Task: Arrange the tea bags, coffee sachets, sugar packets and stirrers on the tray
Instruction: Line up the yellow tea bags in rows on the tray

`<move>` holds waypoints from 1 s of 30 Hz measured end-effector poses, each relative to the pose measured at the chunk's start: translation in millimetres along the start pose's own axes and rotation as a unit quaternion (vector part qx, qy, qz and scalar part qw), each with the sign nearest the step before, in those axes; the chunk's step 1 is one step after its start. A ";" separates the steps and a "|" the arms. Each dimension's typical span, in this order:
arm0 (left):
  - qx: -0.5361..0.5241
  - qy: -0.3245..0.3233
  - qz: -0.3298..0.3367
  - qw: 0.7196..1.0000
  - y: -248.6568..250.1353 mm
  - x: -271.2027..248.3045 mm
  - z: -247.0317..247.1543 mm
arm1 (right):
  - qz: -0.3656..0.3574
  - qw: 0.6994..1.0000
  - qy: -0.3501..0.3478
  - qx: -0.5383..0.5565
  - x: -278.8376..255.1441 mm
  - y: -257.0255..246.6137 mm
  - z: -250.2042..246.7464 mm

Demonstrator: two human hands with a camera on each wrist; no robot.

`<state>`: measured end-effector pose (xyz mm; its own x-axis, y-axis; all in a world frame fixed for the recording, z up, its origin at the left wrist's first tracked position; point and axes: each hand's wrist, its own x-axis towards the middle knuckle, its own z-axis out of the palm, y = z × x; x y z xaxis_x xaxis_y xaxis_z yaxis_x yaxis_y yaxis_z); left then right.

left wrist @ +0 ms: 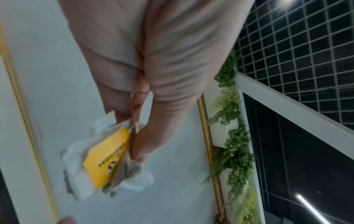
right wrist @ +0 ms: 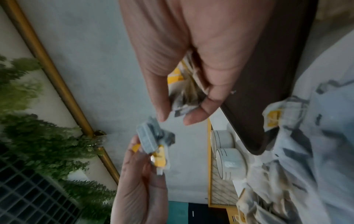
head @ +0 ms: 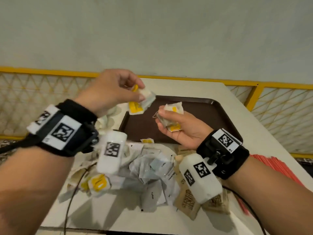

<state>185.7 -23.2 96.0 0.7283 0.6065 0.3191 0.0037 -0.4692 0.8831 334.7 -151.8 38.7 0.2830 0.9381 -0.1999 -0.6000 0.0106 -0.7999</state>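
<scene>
Tea bags fill both hands above the brown tray (head: 211, 116), which sits at the centre of the head view and looks bare inside. At centre left of that view the left hand (head: 111, 89) pinches a small bunch of yellow-tagged tea bags (head: 140, 100) between thumb and curled fingers, hanging over the tray's left edge; the left wrist view shows the same bunch (left wrist: 103, 160) clamped at the fingertips. Just right of centre the right hand (head: 177, 128) lies palm up, its fingers curled loosely round a second clutch of tea bags (head: 172, 114), the thumb pressing them into the palm.

Along the lower part of the head view the rest waits on the table (head: 254, 126): more tea bags (head: 96, 183) at lower left, white coffee sachets (head: 152, 168) in the middle, brown sugar packets (head: 188, 200) to the right, and red stirrers (head: 274, 165) at the right edge, partly hidden by the forearm.

The step in hand seems to be gathering tea bags into one neat stack for the tray. To do it well, the tags should probably face one way and the strings be tucked in before setting down, since loose strings could drag neighbours askew. A corner of the tray is likely the best spot, leaving room for the three other kinds
</scene>
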 end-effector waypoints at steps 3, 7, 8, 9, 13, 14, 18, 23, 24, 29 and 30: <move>-0.031 -0.013 -0.006 0.999 2.3 15.2 21.3 | -0.028 0.999 0.031 0.005 -7.7 -9.1 -3.6; -0.056 -0.043 -0.016 0.997 6.7 26.0 36.1 | -0.091 0.995 0.049 -0.002 -16.3 -19.8 -8.6; -0.055 -0.051 -0.015 0.997 8.3 27.5 38.4 | -0.108 0.993 0.052 -0.004 -18.1 -22.4 -9.6; -0.052 -0.058 -0.014 0.997 10.1 29.0 40.2 | -0.122 0.991 0.054 -0.007 -19.3 -25.1 -9.9; -0.041 -0.078 -0.003 0.996 16.0 34.7 43.4 | -0.175 0.982 0.056 -0.041 -16.6 -35.7 -4.3; -0.038 -0.083 0.001 0.996 17.1 35.0 43.7 | -0.184 0.980 0.055 -0.053 -15.6 -36.9 -1.0; -0.065 -0.097 0.015 0.993 20.3 33.2 40.6 | -0.189 0.973 0.044 -0.128 -11.3 -38.5 10.9; -0.093 -0.098 0.016 0.991 20.5 37.1 25.5 | -0.188 0.961 0.014 -0.203 -5.6 -46.3 21.5; -0.102 -0.098 0.012 0.990 19.5 38.0 24.3 | -0.189 0.959 0.008 -0.210 -5.3 -46.3 21.4; -0.129 -0.114 0.008 0.985 18.6 45.5 26.3 | -0.177 0.962 -0.007 -0.208 -2.2 -47.7 16.2; -0.130 -0.115 0.012 0.985 18.3 46.8 27.3 | -0.180 0.961 -0.006 -0.208 -0.7 -48.7 15.0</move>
<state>238.6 -20.9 117.7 0.8616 0.4223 0.2817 -0.1695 -0.2838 0.9438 352.5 -147.8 86.3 0.4053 0.9039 0.1367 -0.1129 0.1979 -0.9737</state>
